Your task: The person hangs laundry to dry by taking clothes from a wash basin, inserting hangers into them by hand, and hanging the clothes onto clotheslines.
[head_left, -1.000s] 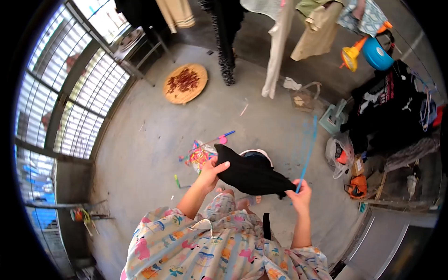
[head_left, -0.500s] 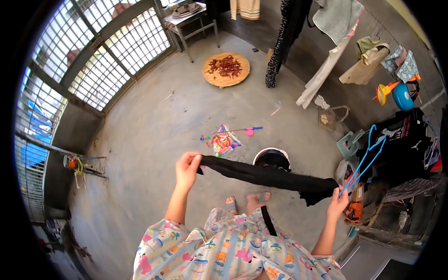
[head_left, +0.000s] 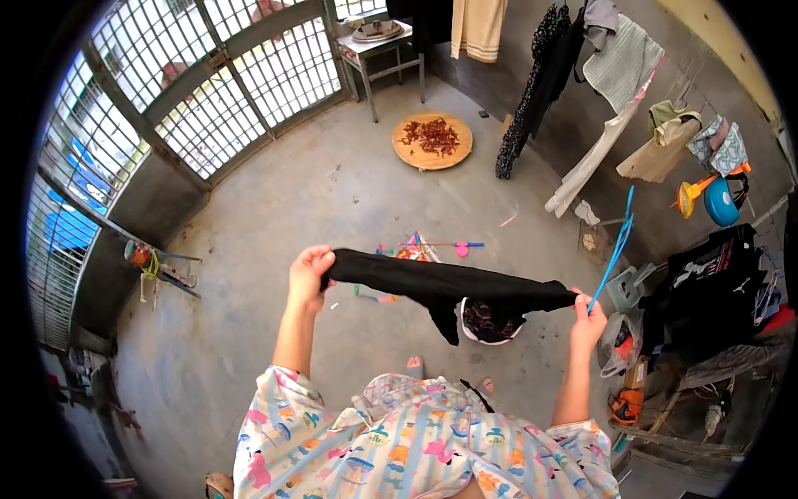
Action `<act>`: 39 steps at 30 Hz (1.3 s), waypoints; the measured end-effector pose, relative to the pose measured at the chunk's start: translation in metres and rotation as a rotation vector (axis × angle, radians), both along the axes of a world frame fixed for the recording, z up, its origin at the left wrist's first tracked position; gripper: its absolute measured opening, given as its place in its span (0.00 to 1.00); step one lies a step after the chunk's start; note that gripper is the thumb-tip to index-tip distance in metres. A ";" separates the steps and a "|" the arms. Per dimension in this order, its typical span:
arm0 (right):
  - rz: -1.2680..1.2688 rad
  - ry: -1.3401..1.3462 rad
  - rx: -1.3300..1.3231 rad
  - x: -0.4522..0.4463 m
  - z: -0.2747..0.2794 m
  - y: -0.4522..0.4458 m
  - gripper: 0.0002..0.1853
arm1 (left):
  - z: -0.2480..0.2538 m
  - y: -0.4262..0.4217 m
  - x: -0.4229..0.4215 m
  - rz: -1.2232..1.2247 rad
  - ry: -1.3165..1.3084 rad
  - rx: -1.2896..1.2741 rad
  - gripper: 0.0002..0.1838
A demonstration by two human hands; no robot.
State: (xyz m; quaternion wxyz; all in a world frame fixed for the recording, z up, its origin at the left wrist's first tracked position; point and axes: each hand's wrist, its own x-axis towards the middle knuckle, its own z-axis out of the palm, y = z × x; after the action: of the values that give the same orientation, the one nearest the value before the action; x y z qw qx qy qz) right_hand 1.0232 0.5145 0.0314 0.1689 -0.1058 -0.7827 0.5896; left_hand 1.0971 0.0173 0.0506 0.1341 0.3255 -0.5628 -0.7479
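Observation:
A black garment [head_left: 449, 285] is stretched out sideways in front of me, with a loose flap hanging from its middle. My left hand [head_left: 309, 273] is closed on its left end, the thumb on top. At the other end, my right hand [head_left: 588, 323] pinches the garment and also holds a thin blue clothes hanger [head_left: 619, 243], which points upward. Below the garment, a white-rimmed tub [head_left: 496, 342] on the floor holds dark cloth [head_left: 489, 318]. The garment covers part of the tub and of some colourful toys [head_left: 463, 249].
Farther off, a round tray [head_left: 405, 152] of dried red pieces lies on the floor near a small table [head_left: 386, 46]. Clothes [head_left: 568, 183] hang along the right wall. Black shirts [head_left: 706, 274] and clutter stand at the right. A barred gate [head_left: 241, 83] is at upper left.
Both hands have shifted somewhat left, and the left end of the garment is higher. A flap now hangs from the garment's middle. The hanger has turned more upright, and the view has tilted.

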 end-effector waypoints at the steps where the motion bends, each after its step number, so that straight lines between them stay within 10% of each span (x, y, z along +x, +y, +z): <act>1: 0.003 0.054 -0.016 -0.003 0.008 0.004 0.09 | 0.020 0.002 -0.003 -0.005 0.079 0.095 0.08; 6: 0.085 0.153 -0.191 -0.006 0.063 0.023 0.08 | 0.057 0.056 -0.033 -0.090 0.902 0.407 0.29; 8: 0.127 0.140 -0.357 -0.001 0.071 0.022 0.07 | -0.014 0.110 -0.037 0.111 0.364 0.210 0.36; 10: 0.114 0.046 -0.400 0.007 0.070 0.028 0.07 | -0.060 0.179 -0.024 -0.312 -0.087 0.302 0.23; 12: 0.182 0.046 -0.487 0.008 0.064 0.036 0.07 | -0.066 0.233 -0.022 -0.547 -0.084 0.324 0.08; 18: 0.094 0.049 -0.426 0.012 0.069 0.087 0.07 | -0.077 0.219 -0.083 -0.354 -0.022 0.376 0.04; 21: 0.146 0.066 -0.615 0.030 0.097 0.104 0.08 | -0.022 0.216 -0.086 -0.389 0.225 0.210 0.11; 24: 0.234 0.082 -0.777 0.047 0.134 0.093 0.07 | -0.092 0.213 -0.078 -0.036 0.319 -0.321 0.27; 28: 0.315 0.054 -0.942 0.055 0.135 0.077 0.06 | -0.164 0.309 -0.038 -0.297 -0.638 0.757 0.40; 30: 0.301 0.000 -0.933 0.051 0.130 0.074 0.05 | -0.152 0.346 -0.025 -0.587 -0.249 1.211 0.28; 33: 0.260 0.019 -0.926 0.045 0.116 0.084 0.05 | -0.195 0.356 -0.059 -0.653 0.004 1.236 0.13; 39: 0.197 0.127 -0.917 0.051 0.130 0.105 0.05 | -0.050 0.326 -0.064 -0.576 0.320 0.818 0.24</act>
State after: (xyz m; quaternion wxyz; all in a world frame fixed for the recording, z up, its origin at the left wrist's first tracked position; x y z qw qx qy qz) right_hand 1.0745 0.6196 0.1616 0.0954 -0.0583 -0.4360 0.8930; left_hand 1.0328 0.3430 0.0001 -0.1307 0.0650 -0.2641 -0.9534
